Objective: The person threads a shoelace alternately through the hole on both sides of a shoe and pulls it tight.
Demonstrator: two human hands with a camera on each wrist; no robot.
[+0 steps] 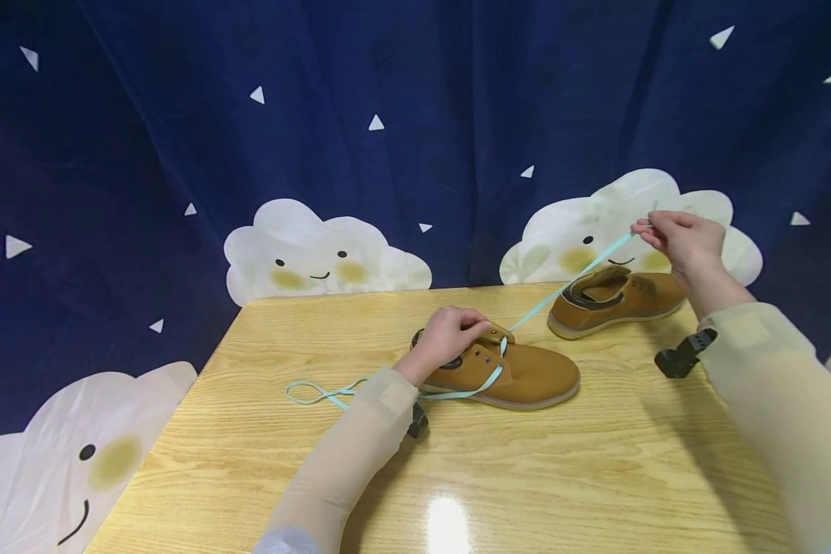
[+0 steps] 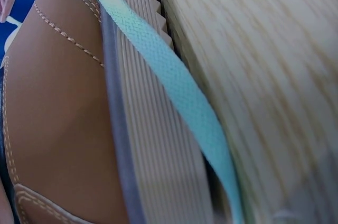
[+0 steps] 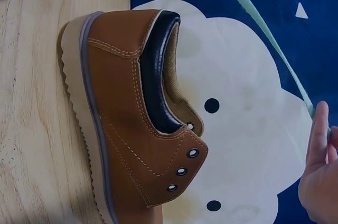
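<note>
A brown shoe (image 1: 540,373) lies on the table, toe pointing right. A light-turquoise shoelace (image 1: 540,306) passes through its front eyelets. My left hand (image 1: 450,336) holds the upper edge of the shoe's opening near the eyelets; just what its fingertips pinch is hidden. Up at the right, my right hand (image 1: 690,242) pinches the lace, which runs straight from the shoe to its fingers. The lace's other length (image 2: 179,86) hangs down the shoe's side (image 2: 63,113) in the left wrist view, then trails left across the table.
A second brown shoe (image 1: 654,292) stands behind at the right, with bare eyelets and no lace visible in the right wrist view. The wooden table (image 1: 526,477) ends at a dark blue curtain (image 1: 450,138) with printed clouds. Black wrist cameras hang under both sleeves.
</note>
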